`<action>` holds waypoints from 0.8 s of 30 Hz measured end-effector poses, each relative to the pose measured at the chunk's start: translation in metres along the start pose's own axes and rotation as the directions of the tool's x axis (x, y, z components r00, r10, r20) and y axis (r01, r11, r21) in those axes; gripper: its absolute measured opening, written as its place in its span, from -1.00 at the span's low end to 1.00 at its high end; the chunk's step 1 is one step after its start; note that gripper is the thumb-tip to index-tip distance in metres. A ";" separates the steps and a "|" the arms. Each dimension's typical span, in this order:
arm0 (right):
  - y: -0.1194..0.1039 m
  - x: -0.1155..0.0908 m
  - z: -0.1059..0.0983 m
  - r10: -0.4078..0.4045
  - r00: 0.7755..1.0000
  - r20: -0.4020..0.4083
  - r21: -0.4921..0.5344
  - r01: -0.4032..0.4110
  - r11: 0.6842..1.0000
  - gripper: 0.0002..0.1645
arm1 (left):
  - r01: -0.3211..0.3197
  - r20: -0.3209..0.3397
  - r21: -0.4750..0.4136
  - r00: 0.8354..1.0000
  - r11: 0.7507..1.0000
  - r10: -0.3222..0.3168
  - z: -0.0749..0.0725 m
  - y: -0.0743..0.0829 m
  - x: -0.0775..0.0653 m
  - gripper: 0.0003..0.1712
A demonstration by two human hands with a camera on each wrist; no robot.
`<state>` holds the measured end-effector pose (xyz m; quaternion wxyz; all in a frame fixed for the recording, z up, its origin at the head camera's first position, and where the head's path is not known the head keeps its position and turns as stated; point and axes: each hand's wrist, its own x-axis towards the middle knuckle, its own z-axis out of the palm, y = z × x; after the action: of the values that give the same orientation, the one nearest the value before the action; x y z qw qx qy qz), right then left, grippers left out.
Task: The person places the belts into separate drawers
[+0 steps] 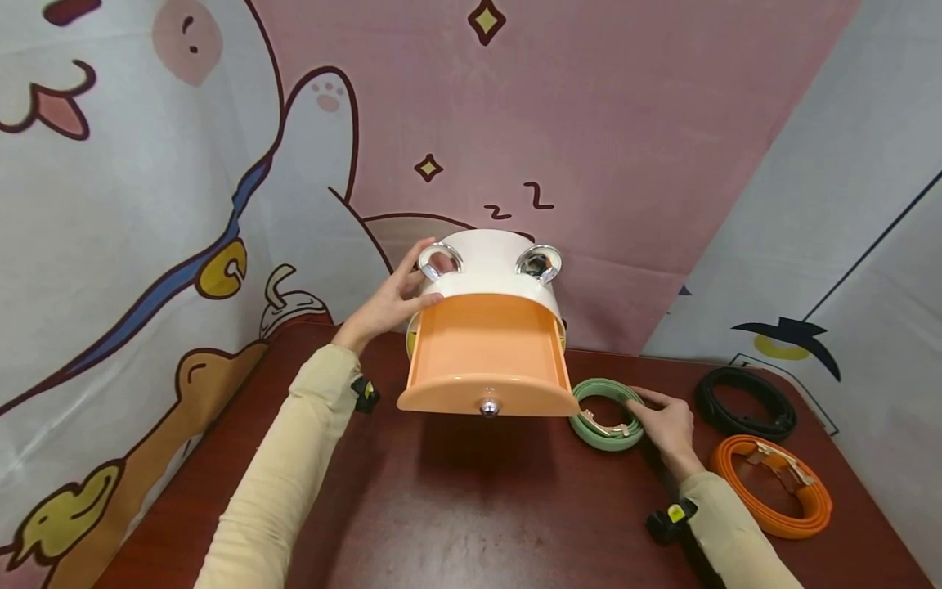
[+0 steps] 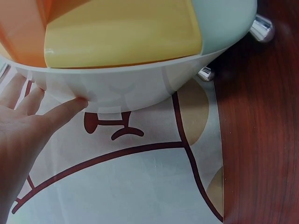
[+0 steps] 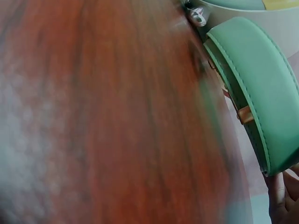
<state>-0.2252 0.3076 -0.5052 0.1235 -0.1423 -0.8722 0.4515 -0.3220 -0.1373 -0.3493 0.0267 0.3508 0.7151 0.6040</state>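
A white storage box (image 1: pixel 489 262) with two silver rings on top stands at the back of the table. Its orange top drawer (image 1: pixel 486 339) is pulled out; a silver knob sits on the drawer front. My left hand (image 1: pixel 393 298) rests against the box's upper left side, thumb near the front edge and fingers extended along the wall. To the right of the box, my right hand (image 1: pixel 668 424) pinches a coiled green belt (image 1: pixel 605 442) by its right side. In the right wrist view the green belt (image 3: pixel 261 88) is tilted, with stitched edges and a metal buckle part showing.
A coiled black belt (image 1: pixel 780 425) and a coiled orange belt (image 1: pixel 813 519) lie at the right of the dark red-brown table (image 1: pixel 456 523). Yellow (image 2: pixel 121 37) and pale green (image 2: pixel 224 23) drawers show in the left wrist view. A printed cloth (image 1: pixel 625 123) hangs close behind.
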 end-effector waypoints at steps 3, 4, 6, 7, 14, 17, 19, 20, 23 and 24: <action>-0.001 0.000 0.000 -0.018 1.000 -0.011 -0.012 0.017 1.000 -0.55 | 0.007 0.000 0.005 1.000 1.000 -0.007 0.000 0.000 0.000 -0.06; -0.001 -0.001 0.000 -0.023 1.000 -0.015 -0.014 0.022 1.000 -0.55 | 0.008 -0.001 0.005 1.000 1.000 -0.008 0.000 0.000 0.000 -0.06; -0.002 -0.001 0.000 -0.027 0.999 -0.021 -0.015 0.027 1.000 -0.56 | 0.009 0.000 0.010 1.000 1.000 -0.009 0.000 0.000 0.000 -0.06; -0.003 -0.001 0.000 -0.029 0.999 -0.025 -0.016 0.028 0.999 -0.56 | 0.008 0.000 0.012 1.000 1.000 -0.008 0.000 -0.001 0.000 -0.06; -0.009 -0.002 -0.003 -0.008 0.999 -0.043 0.003 0.008 1.000 -0.56 | 0.008 -0.003 0.025 1.000 1.000 -0.008 -0.001 -0.001 0.000 -0.07; -0.011 -0.003 -0.005 -0.003 0.999 -0.048 -0.001 0.003 1.000 -0.55 | 0.013 -0.004 0.020 1.000 1.000 -0.013 -0.001 0.000 0.000 -0.07; -0.012 -0.003 -0.006 -0.004 0.999 -0.050 -0.008 0.004 1.000 -0.55 | 0.018 -0.006 0.019 1.000 1.000 -0.018 0.000 0.000 0.000 -0.06; -0.012 -0.003 -0.007 -0.006 0.999 -0.052 -0.010 0.006 1.000 -0.55 | 0.020 -0.007 0.020 1.000 1.000 -0.019 0.000 0.000 0.000 -0.06; -0.013 -0.002 -0.009 -0.011 0.999 -0.052 -0.007 0.010 1.000 -0.55 | 0.017 -0.012 0.018 1.000 1.000 -0.017 0.000 0.000 0.000 -0.05; -0.014 -0.002 -0.010 -0.014 0.998 -0.053 -0.008 0.014 1.000 -0.55 | 0.014 -0.011 0.019 1.000 1.000 -0.014 0.000 0.000 -0.001 -0.05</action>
<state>-0.2221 0.3070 -0.4881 0.1493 -0.1486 -0.8713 0.4432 -0.3214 -0.1373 -0.3498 0.0235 0.3426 0.7234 0.5990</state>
